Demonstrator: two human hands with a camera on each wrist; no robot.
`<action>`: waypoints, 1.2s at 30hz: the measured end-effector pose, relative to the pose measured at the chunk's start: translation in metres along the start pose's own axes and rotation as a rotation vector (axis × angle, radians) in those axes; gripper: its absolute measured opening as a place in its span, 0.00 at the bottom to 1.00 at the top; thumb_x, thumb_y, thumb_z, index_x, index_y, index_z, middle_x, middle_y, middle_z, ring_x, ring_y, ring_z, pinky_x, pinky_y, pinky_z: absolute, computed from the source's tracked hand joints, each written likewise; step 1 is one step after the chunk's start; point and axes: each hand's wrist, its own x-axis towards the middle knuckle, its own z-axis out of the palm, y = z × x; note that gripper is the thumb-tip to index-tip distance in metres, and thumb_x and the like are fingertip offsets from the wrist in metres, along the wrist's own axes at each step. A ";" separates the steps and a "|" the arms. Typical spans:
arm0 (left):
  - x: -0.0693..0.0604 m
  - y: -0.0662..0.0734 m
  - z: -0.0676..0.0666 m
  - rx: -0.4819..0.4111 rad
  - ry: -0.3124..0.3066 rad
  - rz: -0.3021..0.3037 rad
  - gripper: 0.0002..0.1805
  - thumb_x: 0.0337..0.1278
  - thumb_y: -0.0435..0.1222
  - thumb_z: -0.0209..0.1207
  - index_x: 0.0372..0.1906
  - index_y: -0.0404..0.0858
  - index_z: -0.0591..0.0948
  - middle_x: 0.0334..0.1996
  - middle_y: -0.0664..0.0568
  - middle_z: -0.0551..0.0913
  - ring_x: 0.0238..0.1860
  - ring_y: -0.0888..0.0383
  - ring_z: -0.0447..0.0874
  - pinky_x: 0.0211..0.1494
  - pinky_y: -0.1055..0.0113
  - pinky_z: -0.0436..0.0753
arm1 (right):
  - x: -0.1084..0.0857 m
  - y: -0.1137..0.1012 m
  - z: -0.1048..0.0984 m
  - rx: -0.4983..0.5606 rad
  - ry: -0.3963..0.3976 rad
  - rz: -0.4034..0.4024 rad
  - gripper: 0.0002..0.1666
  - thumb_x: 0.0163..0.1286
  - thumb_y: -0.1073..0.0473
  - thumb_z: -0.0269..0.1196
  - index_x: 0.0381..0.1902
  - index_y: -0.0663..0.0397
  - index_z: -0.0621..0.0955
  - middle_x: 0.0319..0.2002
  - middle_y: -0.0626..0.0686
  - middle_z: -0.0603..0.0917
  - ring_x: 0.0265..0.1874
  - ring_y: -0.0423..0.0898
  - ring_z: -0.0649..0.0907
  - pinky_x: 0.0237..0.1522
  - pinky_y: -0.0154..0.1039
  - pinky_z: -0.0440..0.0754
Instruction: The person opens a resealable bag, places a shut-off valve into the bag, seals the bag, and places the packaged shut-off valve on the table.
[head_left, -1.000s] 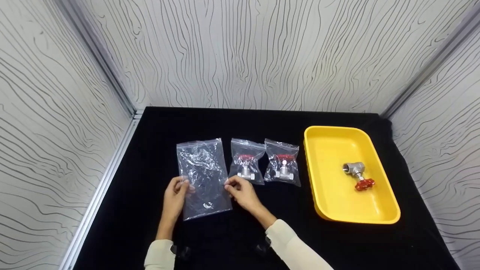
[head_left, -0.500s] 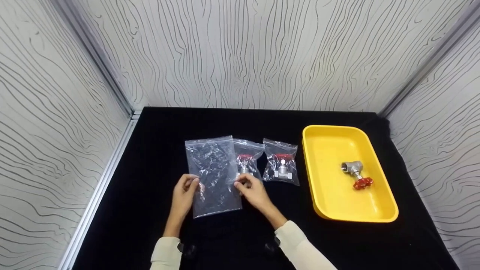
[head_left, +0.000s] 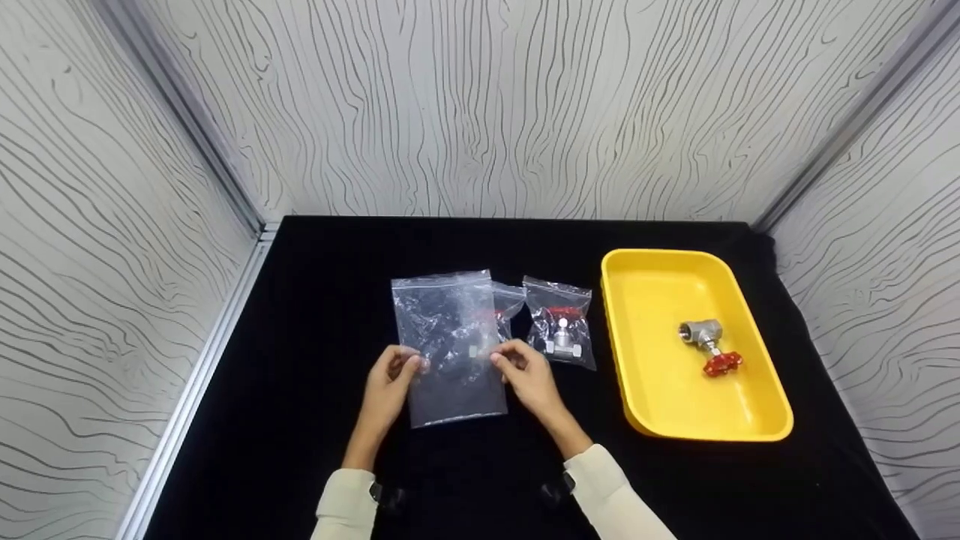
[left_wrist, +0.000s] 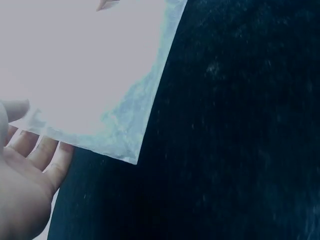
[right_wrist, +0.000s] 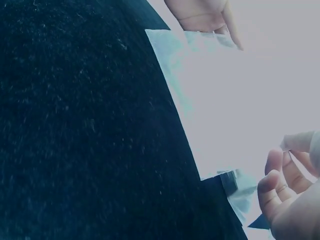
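Along the bottom of the frame we see two pale sleeves (head_left: 346,504). Above them, left of centre, the left hand (head_left: 385,384) pinches one side edge of a large clear zip bag (head_left: 454,397), and the right hand (head_left: 531,381) pinches the opposite edge; we cannot tell whether the bag touches the black surface (head_left: 337,300). It overlaps a small zip bag (head_left: 513,298), with a red part showing through. Just right of that, a second small zip bag (head_left: 581,350) holds a metal valve (head_left: 562,343). At frame right, a yellow tray (head_left: 651,409) holds an unbagged red-handled valve (head_left: 703,331). Patterned white walls (head_left: 480,112) fill the top.
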 end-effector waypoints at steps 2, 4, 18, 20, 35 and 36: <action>0.001 0.001 0.004 -0.010 -0.007 0.008 0.09 0.76 0.28 0.59 0.50 0.23 0.78 0.41 0.31 0.89 0.39 0.62 0.90 0.46 0.71 0.88 | -0.001 -0.001 -0.004 0.003 0.010 0.011 0.04 0.73 0.72 0.66 0.41 0.73 0.84 0.32 0.73 0.84 0.21 0.58 0.79 0.26 0.27 0.74; 0.003 0.002 0.009 -0.020 -0.021 0.024 0.10 0.76 0.28 0.59 0.52 0.23 0.78 0.41 0.30 0.89 0.39 0.60 0.90 0.46 0.70 0.89 | -0.001 0.001 -0.008 0.009 0.025 0.018 0.04 0.72 0.73 0.66 0.41 0.72 0.84 0.32 0.72 0.85 0.21 0.54 0.79 0.26 0.28 0.75; 0.008 0.011 0.031 -0.033 -0.114 0.116 0.07 0.75 0.28 0.60 0.49 0.26 0.81 0.37 0.31 0.89 0.37 0.61 0.91 0.42 0.71 0.88 | 0.002 0.001 -0.039 0.068 0.063 0.034 0.09 0.74 0.66 0.68 0.48 0.67 0.86 0.35 0.59 0.86 0.23 0.42 0.80 0.27 0.32 0.79; 0.008 0.011 0.034 -0.031 -0.140 0.128 0.07 0.74 0.28 0.61 0.49 0.26 0.81 0.37 0.31 0.89 0.37 0.61 0.91 0.43 0.72 0.88 | 0.004 -0.002 -0.043 0.079 0.078 0.030 0.10 0.75 0.66 0.68 0.49 0.68 0.85 0.38 0.58 0.86 0.23 0.42 0.79 0.27 0.33 0.80; 0.012 0.019 0.044 0.040 -0.171 0.143 0.08 0.73 0.31 0.63 0.50 0.30 0.82 0.39 0.36 0.90 0.39 0.56 0.90 0.46 0.68 0.89 | 0.006 -0.024 -0.062 0.229 0.118 -0.097 0.08 0.75 0.71 0.65 0.44 0.76 0.80 0.28 0.46 0.80 0.15 0.34 0.71 0.15 0.26 0.67; 0.012 0.019 0.044 0.060 -0.158 0.141 0.09 0.73 0.31 0.64 0.52 0.31 0.82 0.40 0.38 0.90 0.39 0.57 0.90 0.46 0.68 0.89 | 0.005 -0.025 -0.062 0.237 0.120 -0.094 0.08 0.76 0.71 0.65 0.44 0.76 0.80 0.27 0.46 0.79 0.14 0.35 0.71 0.13 0.26 0.67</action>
